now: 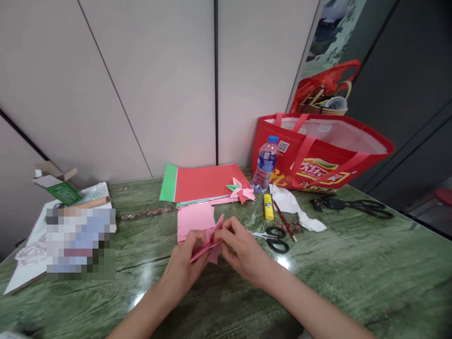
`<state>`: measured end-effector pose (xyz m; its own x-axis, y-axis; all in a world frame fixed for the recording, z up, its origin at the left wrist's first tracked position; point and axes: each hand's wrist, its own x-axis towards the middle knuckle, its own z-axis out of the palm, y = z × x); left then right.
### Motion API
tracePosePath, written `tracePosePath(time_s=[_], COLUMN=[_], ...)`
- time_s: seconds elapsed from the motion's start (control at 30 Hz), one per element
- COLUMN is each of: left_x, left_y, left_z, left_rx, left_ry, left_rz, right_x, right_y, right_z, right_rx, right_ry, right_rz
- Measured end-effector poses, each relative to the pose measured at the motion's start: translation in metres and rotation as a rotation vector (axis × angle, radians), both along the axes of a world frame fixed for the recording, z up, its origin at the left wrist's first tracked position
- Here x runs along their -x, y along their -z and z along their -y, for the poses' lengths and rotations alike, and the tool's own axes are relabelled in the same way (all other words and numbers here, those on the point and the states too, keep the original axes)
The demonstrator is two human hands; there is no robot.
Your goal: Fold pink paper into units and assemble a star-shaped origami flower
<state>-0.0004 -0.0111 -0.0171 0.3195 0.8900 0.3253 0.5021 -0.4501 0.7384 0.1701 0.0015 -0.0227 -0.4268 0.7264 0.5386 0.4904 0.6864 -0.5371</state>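
Both my hands pinch a folded pink paper piece (pixel 211 241) just above the green marble table (pixel 353 263). My left hand (pixel 185 263) grips its lower left side, fingers closed on it. My right hand (pixel 243 249) holds its right side, with fingertips pressed on the upper fold. Behind the piece lies a small stack of pink paper squares (pixel 195 219). Farther back sits a finished pink and green origami flower (pixel 242 189) on a stack of red and green paper sheets (pixel 201 182).
Black-handled scissors (pixel 273 238), a red pencil (pixel 284 221), a yellow glue stick (pixel 269 207), crumpled white paper (pixel 294 206) and a water bottle (pixel 265 165) lie to the right. A red shopping bag (pixel 318 155) stands behind. A second pair of black scissors (pixel 367 207) lies far right. A board (pixel 24 263) with a small box (pixel 58 184) on it sits left.
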Motion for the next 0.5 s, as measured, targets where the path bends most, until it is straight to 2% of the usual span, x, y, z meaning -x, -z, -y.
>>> tracePosePath(time_s=[0.13,0.3,0.5], left_x=[0.002,0.004,0.003], left_y=[0.003,0.003,-0.004], left_z=[-0.003,-0.007,-0.007], left_rx=[-0.094,-0.111,-0.055], left_ry=[0.004,0.015,-0.004], left_rz=[-0.091,-0.148,-0.096], right_x=[0.001,0.002,0.001], right_y=[0.002,0.005,0.013], right_z=[-0.002,-0.003,-0.004], right_rx=[0.006,-0.021,-0.023], right_ry=[0.011,0.025,0.092], right_rz=[-0.048,-0.074,-0.367])
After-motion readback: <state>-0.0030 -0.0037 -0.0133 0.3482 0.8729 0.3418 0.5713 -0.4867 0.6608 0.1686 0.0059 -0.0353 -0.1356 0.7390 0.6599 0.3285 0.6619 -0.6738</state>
